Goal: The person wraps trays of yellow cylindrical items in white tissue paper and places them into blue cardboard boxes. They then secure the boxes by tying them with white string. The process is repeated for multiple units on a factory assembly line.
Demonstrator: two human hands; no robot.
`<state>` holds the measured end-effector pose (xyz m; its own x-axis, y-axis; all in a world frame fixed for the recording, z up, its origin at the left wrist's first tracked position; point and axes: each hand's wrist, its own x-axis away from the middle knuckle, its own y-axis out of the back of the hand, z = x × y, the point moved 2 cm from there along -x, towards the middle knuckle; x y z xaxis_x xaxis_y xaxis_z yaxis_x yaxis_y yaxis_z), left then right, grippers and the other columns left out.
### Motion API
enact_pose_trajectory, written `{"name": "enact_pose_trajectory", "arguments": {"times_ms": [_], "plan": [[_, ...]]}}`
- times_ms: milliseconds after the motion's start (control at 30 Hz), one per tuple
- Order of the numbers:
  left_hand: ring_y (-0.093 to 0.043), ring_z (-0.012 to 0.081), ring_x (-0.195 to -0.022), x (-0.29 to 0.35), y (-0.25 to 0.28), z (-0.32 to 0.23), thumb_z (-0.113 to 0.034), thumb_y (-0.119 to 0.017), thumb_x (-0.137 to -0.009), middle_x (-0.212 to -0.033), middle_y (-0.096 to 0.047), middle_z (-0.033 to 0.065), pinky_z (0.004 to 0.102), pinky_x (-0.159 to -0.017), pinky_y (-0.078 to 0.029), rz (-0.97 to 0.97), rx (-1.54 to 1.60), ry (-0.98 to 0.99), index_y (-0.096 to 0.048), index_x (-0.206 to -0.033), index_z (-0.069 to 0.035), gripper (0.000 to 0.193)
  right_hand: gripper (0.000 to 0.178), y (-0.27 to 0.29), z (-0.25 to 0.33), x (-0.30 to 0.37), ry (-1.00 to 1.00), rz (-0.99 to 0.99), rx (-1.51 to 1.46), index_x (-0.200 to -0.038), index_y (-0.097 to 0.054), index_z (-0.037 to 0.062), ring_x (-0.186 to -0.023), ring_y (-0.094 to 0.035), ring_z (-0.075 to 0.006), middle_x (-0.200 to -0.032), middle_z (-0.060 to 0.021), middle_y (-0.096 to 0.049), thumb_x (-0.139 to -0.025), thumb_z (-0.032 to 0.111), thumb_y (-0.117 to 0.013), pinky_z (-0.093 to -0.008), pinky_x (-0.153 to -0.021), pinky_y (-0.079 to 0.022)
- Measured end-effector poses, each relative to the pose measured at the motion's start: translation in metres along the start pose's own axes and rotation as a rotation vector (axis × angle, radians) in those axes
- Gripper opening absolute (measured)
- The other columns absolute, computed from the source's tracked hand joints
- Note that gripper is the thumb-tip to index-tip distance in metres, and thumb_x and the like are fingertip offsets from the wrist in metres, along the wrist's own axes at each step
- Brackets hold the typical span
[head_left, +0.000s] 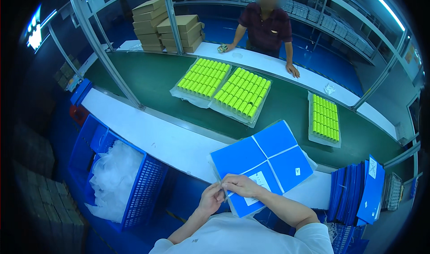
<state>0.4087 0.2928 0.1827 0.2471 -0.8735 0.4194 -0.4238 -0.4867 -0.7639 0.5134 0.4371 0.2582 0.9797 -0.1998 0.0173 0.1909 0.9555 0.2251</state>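
Holds the left hand [211, 199] and the right hand [239, 185] together at the left edge of a blue bundle [248, 155], with fingers bent inward on both (cannot tell whether closed on the strap [267, 158] or only on the edge). Reaches over the bundle with the right forearm, near a white label [259, 179]. Has the bundle slanted over the near counter [170, 146], directly in front of the white shirt [242, 236], crossed by the strap and with pale film [309, 159] jutting out at its right side. Has a blue crate [139, 187] to the left, heaped with whitish plastic [116, 178], and blue boards [347, 193] to the right, stacked on edge. Faces a green belt [143, 75] bearing yellow-green tubes [242, 92] in three blocks (two side by side, one well apart to the right). Faces also, beyond the belt, a co-worker [268, 27] in a dark shirt, with one hand [293, 70] on the far counter [313, 77] and the other beside a small object [222, 48] (too small to make out), and cardboard boxes [179, 27] piled farther left.
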Motion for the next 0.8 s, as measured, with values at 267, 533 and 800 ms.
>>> {"name": "enact_pose_trajectory", "arguments": {"times_ms": [267,533,800], "plan": [[-0.032,0.0088,-0.041,-0.014,-0.001,0.010,-0.028,-0.047,-0.106,-0.068,-0.052,-0.0014,0.0261,-0.043,-0.028,0.023,0.172,-0.280,-0.056,-0.089,-0.009,0.027,0.031,0.015,-0.012,0.007,-0.091,0.023,0.082,-0.090,-0.063,0.0023,-0.078,-0.058,-0.0208,-0.083,-0.0078,-0.060,-0.101,0.030,-0.055,-0.0339,-0.074,-0.047],[-0.031,0.0084,-0.043,-0.061,0.038,0.042,-0.027,-0.051,-0.102,-0.058,-0.041,-0.0036,0.0273,-0.043,-0.025,-0.359,-0.003,-0.171,-0.050,-0.084,-0.013,0.023,0.042,0.046,-0.016,0.027,-0.303,-0.185,0.136,-0.067,-0.058,0.0023,-0.060,-0.051,-0.0171,-0.062,-0.0095,-0.054,-0.091,0.034,-0.069,-0.0338,-0.058,-0.044],[-0.062,0.0161,-0.092,-0.029,-0.129,-0.029,-0.010,-0.056,-0.099,-0.105,-0.064,0.0075,0.0293,-0.080,-0.050,0.294,-1.444,-0.930,-0.066,-0.099,0.001,0.015,0.037,0.040,-0.046,0.017,0.057,-0.457,0.588,-0.068,-0.060,0.0047,-0.066,-0.064,-0.0381,-0.068,-0.0177,-0.065,-0.084,0.036,-0.069,-0.0495,-0.063,-0.048]]}}
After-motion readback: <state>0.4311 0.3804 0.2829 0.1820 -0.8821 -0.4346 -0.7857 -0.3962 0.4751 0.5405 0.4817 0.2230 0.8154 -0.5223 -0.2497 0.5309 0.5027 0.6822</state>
